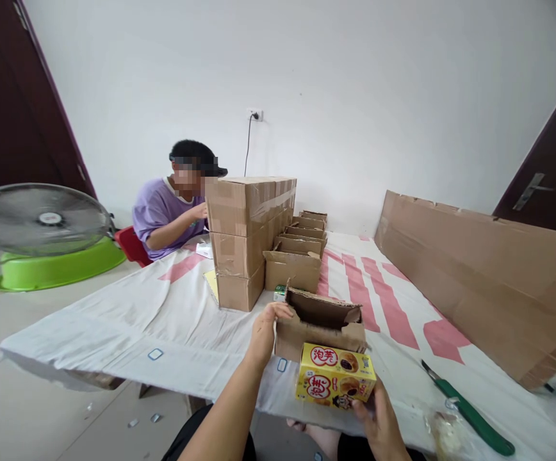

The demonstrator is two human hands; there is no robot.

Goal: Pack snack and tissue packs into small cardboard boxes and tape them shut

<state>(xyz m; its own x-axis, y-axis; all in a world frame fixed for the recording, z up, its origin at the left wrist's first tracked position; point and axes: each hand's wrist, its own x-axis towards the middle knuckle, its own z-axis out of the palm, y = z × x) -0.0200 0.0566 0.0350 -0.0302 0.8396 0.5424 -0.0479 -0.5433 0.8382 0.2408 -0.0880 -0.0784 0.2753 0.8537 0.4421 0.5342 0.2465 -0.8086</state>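
My right hand grips a yellow snack box by its right end, thumb on the front face. Pictures of round filled pastries and red lettering cover the box. Just behind it stands an open cardboard box with a cut-down front, its inside in shadow. My left hand rests against the left upper edge of that cardboard box, fingers reaching over the rim. A small green and white packet lies beyond my left fingertips, partly hidden.
Stacked taped cartons stand left of a row of open cardboard boxes. A green-handled knife lies at the right, blade exposed, near clear plastic. A large cardboard sheet borders the right side. Across the table sits a person.
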